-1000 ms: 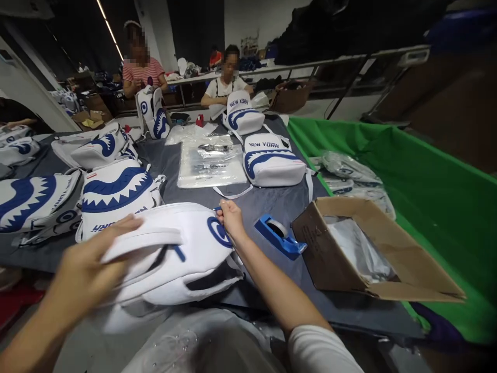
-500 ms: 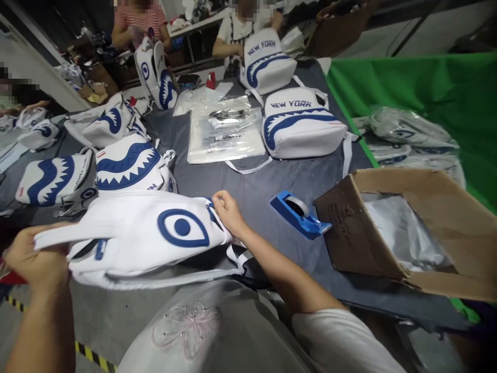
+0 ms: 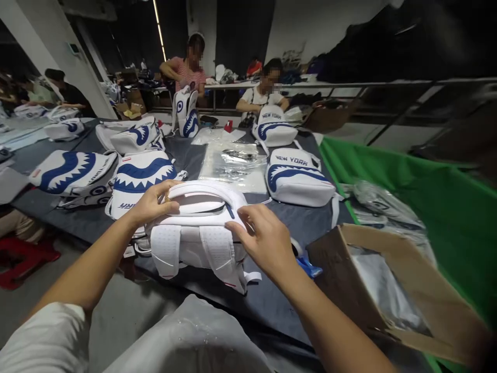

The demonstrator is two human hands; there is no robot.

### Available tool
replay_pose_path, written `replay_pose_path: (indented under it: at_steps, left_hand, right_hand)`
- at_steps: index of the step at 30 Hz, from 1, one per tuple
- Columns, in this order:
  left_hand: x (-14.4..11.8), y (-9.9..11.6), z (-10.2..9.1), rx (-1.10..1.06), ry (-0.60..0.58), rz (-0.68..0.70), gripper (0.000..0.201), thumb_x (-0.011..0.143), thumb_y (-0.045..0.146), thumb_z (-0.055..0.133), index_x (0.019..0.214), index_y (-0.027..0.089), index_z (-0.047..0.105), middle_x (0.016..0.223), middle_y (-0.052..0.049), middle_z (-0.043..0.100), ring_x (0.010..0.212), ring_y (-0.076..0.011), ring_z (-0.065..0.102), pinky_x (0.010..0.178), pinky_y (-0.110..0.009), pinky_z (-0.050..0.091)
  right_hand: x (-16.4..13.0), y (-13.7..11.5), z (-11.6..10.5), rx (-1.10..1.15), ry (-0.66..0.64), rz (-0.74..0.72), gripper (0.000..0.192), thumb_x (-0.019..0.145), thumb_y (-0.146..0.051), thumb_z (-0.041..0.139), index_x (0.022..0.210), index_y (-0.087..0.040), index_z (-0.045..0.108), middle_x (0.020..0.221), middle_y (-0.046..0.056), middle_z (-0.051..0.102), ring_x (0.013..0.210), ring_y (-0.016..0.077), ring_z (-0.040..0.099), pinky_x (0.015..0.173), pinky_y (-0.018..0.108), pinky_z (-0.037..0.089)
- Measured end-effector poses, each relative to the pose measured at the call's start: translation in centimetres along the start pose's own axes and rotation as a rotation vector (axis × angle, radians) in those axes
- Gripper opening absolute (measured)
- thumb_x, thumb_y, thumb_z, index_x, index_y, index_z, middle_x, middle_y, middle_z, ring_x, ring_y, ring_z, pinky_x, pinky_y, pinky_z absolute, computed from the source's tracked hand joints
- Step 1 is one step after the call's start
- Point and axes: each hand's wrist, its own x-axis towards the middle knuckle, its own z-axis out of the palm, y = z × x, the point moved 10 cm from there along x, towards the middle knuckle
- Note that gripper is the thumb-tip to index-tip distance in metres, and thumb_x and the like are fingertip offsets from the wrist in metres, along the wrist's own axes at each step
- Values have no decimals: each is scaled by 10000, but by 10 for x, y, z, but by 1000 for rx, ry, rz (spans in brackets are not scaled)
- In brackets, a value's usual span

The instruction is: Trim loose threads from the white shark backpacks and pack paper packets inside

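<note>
A white backpack (image 3: 202,243) stands at the near table edge, its two padded shoulder straps facing me and its top opening slightly gaping. My left hand (image 3: 155,203) is closed on the top left corner, thumb on the rim near the carry handle (image 3: 205,189). At the top right corner, my right hand (image 3: 264,235) pinches the bag's edge, close to a dark blue zipper pull (image 3: 230,210). The bag's front is turned away and hidden. Just left of it lies another white backpack (image 3: 143,173) with a blue toothed-mouth print.
To the right are an open cardboard box (image 3: 349,280) with plastic inside and a partly hidden blue tape dispenser (image 3: 310,268). Clear plastic bags (image 3: 233,166) lie mid-table. More shark-print backpacks (image 3: 298,178) stand around. Two people work across the table; a red stool (image 3: 27,259) is at left.
The backpack has turned from lying sideways to standing with its straps toward me. My left hand has moved from the handle end to the top left corner; my right hand grips the top right. The view has tilted up.
</note>
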Motion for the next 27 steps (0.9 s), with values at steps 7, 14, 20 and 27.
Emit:
replay_pose_path:
  at_steps: [7,14,20,27]
  left_hand:
    - [5,-32,-11,-65,-80,-32,618,641,594,798,1128,220,727,1440,-123,580,1383,-357,479,1180,-455,343]
    - [14,-54,8,-456,224,-10,594,701,723,703,925,174,667,1372,-182,621,1404,-332,470,1154,-453,364]
    - [-9,-28,34,-324,473,-47,399,916,577,562,896,183,621,1301,-140,666,1346,-264,531,1213,-446,256]
    - [-4,15,61,-253,307,25,284,885,442,664,1041,205,669,1329,-121,654,1393,-298,464,1243,-538,148]
  right_hand:
    - [27,-19,27,-578,-207,-57,234,986,-251,480,877,-172,672,845,95,670,723,195,591,607,309,289]
    - [75,0,41,-907,-391,97,254,922,-77,444,1042,-118,664,929,159,705,711,221,598,554,325,200]
    - [53,-15,1,-909,-307,136,217,863,-79,459,834,-171,654,820,123,671,661,217,570,545,323,211]
    - [-7,-73,10,-311,-191,99,238,952,-299,423,815,-222,602,709,53,664,605,189,578,576,288,384]
